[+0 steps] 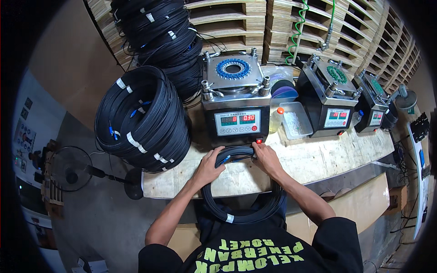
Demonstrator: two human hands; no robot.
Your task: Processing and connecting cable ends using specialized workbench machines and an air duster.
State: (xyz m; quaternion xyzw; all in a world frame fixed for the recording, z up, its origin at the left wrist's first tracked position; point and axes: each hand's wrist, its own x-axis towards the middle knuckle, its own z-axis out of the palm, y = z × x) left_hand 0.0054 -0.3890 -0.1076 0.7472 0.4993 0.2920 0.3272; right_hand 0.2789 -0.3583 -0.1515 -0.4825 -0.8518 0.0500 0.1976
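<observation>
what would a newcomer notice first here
Both hands, left hand and right hand, grip a black cable coil at the front edge of the bench. A big stack of coils sits at the bench's left end. Three machines stand behind, the nearest machine right in front of the hands.

Both hands, left hand (210, 165) and right hand (267, 159), grip a black cable coil (241, 214) at the workbench (318, 159).
</observation>
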